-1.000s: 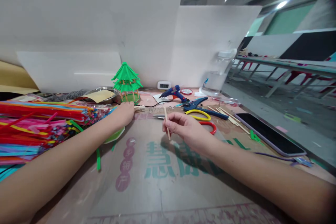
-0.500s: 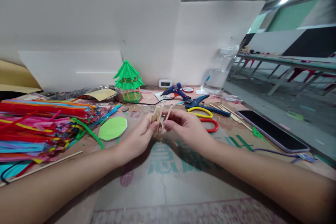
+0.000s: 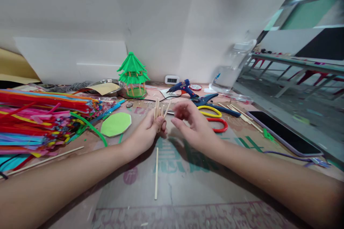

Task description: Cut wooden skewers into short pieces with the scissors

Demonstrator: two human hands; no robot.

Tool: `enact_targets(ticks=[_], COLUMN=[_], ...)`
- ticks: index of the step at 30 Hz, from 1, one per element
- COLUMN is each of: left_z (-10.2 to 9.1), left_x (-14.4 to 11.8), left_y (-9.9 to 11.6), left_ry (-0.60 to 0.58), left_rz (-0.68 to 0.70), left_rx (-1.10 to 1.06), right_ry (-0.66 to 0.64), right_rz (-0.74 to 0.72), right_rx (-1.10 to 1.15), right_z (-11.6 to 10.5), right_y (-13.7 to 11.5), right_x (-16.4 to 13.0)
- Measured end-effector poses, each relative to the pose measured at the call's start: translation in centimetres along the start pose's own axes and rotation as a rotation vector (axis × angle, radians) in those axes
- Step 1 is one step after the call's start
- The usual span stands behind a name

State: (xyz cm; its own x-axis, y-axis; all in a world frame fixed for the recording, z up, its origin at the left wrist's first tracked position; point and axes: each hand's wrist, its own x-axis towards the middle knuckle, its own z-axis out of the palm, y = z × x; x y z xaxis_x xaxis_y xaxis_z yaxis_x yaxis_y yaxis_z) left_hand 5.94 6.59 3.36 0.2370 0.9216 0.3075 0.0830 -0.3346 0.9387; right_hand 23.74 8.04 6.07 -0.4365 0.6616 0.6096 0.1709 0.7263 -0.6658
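- Wooden sticks (image 3: 159, 111), head view: a small bundle stands nearly upright, pinched in the left hand (image 3: 147, 133) over the middle of the cardboard mat (image 3: 188, 182); the tips fan out a little at the top.
- Right hand (image 3: 194, 126) hovers just beside the bundle, fingers loosely curled and parted, holding nothing; it does not touch the sticks.
- One long stick (image 3: 156, 172) lies loose on the mat below the left hand, pointing toward the near edge.
- Progress, as a judgement: gathering looks partly done. A handful is in the grip, but more sticks (image 3: 242, 114) lie loose at right, near the phone (image 3: 285, 132), and a long skewer (image 3: 45, 160) lies at left. The green pagoda model (image 3: 133, 75) at the back looks finished, on stick posts.
- Left side crowded: a heap of coloured pipe cleaners (image 3: 40, 121) reaches close to the left forearm; a green paper octagon (image 3: 116, 124) lies just beside the left hand.
- Beyond the right hand: yellow and red-handled scissors (image 3: 213, 120), blue pliers (image 3: 212, 102), glue gun (image 3: 182, 87) with its cord running across the back.
- Open room: the mat between and below the forearms, apart from the long stick.
- Edges: white boards (image 3: 161, 35) wall off the back; the table's right edge falls just past the phone.
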Motion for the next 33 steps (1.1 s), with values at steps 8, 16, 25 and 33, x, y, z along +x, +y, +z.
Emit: enact_targets(ticks=[8, 16, 25, 33], left_z=[-0.6, -0.2, -0.3, -1.4], left_x=[-0.7, -0.8, -0.3, -0.1], left_y=[0.6, 0.2, 0.3, 0.1], left_ry=[0.006, -0.006, 0.026, 0.056], left_rz=[0.036, -0.03, -0.033, 0.001], left_rx=[0.075, -0.077, -0.038, -0.016], right_ry=[-0.776, -0.755, -0.747, -0.445], right_rz=[-0.556, -0.614, -0.57, -0.11], right_rx=[-0.537, -0.518, -0.581, -0.24], right_z=[-0.4, 1.6, 1.9, 0.9], right_y=[-2.8, -3.2, -2.8, -1.0], right_x=[-1.7, -2.2, -1.8, -2.1])
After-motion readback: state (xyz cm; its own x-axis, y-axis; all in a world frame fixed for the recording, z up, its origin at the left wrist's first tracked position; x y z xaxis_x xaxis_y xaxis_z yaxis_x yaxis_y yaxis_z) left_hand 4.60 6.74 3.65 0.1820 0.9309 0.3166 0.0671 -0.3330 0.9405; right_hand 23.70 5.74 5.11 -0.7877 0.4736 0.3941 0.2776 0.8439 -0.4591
